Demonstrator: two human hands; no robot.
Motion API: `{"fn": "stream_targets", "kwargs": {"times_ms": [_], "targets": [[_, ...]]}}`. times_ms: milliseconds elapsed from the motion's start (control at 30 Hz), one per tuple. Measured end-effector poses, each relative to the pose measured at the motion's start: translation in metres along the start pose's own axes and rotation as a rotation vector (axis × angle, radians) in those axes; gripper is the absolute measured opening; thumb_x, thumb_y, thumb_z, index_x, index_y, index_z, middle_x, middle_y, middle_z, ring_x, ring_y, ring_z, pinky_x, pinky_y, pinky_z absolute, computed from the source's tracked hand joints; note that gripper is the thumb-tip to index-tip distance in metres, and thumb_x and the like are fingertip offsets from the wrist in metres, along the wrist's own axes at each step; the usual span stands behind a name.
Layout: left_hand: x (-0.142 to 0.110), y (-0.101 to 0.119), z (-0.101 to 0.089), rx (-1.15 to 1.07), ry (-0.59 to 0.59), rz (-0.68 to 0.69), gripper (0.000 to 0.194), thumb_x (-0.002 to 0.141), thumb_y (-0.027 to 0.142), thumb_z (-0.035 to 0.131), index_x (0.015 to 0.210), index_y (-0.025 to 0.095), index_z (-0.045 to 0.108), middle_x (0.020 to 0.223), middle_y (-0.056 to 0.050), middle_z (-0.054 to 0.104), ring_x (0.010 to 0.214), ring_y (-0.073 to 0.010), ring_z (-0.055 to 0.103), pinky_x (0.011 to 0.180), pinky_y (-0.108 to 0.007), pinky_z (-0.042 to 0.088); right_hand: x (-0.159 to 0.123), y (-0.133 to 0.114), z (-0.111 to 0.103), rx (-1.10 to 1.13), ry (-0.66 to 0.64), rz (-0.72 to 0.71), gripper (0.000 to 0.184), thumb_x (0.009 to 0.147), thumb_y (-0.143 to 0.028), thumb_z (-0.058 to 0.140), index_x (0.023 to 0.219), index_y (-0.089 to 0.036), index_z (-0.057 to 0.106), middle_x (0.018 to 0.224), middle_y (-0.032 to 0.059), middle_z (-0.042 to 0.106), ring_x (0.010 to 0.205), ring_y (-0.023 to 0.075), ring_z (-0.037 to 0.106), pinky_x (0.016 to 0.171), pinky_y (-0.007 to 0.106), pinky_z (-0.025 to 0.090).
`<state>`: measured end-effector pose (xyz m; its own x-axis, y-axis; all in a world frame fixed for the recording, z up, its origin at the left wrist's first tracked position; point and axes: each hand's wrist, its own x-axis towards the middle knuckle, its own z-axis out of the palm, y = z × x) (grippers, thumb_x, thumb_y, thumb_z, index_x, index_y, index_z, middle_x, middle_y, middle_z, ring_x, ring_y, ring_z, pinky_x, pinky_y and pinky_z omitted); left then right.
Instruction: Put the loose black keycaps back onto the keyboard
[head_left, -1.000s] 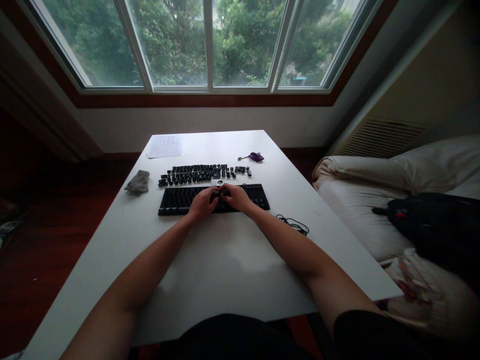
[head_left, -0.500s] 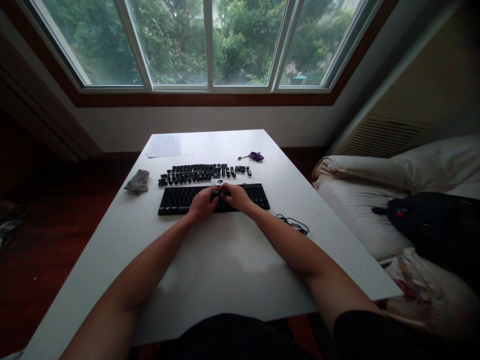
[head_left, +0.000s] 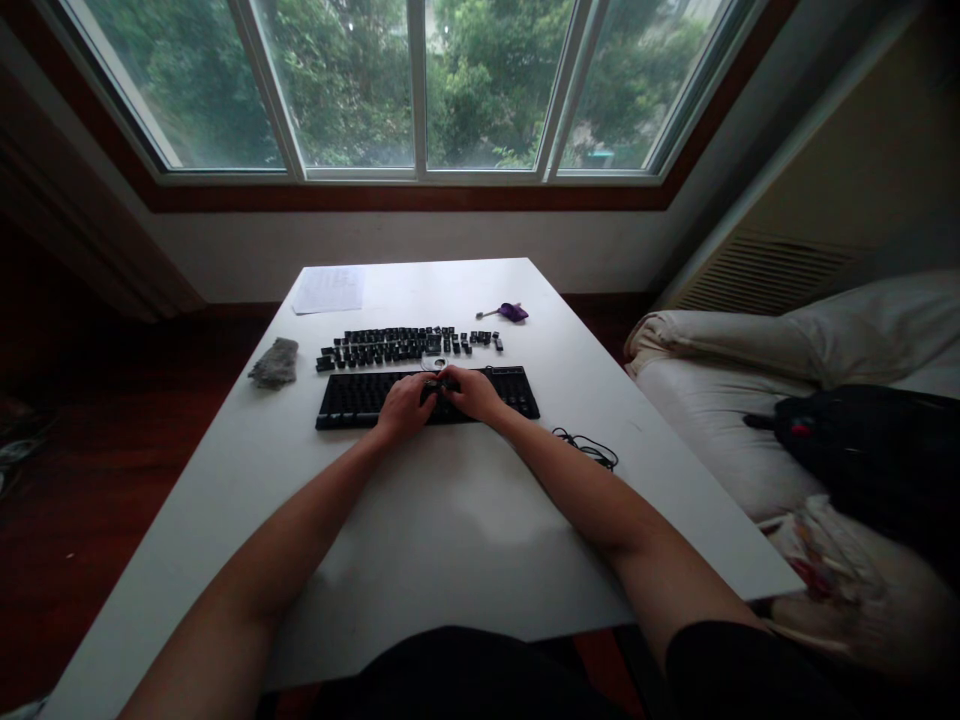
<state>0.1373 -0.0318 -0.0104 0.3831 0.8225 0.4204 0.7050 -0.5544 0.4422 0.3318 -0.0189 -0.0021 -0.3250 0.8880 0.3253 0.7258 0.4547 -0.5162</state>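
Observation:
A black keyboard [head_left: 352, 398] lies across the white table, much of its surface bare of keycaps. Above its middle, my left hand [head_left: 406, 403] and my right hand [head_left: 474, 392] meet with fingers closed in a pinch. Between the fingertips is a small dark piece [head_left: 433, 386], too hidden to identify. A pale, clear ring-like thing [head_left: 436, 364] shows just beyond my fingers; whether they touch it I cannot tell. Several loose black keycaps [head_left: 382, 347] stand in rows behind the keyboard.
A grey crumpled cloth [head_left: 274, 364] is on the left, with a paper sheet [head_left: 330, 290] at the far left corner. Farther right lie a purple-handled brush [head_left: 512, 312] and a coiled black cable [head_left: 589, 448]. A dark bag [head_left: 870, 450] rests on the couch [head_left: 720, 400].

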Motion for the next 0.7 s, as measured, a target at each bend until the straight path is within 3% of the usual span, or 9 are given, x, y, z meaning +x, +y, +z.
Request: {"fn": "stream_targets", "kwargs": {"times_ms": [700], "targets": [[0.0007,0.0038,-0.0036,0.026,-0.032,-0.007,0.036,0.089,0.024,0.058,0.124,0.018,0.060,0.120,-0.010,0.068,0.109,-0.0283,0.062,0.096,-0.042,0.047,-0.0011,-0.0069,-0.0044,-0.056,-0.022,0.001,0.027,0.084,-0.026,0.065,0.110,-0.023,0.069,0.093,0.0037,0.074,0.085,0.0202,0.066,0.073,0.026,0.042]]}}
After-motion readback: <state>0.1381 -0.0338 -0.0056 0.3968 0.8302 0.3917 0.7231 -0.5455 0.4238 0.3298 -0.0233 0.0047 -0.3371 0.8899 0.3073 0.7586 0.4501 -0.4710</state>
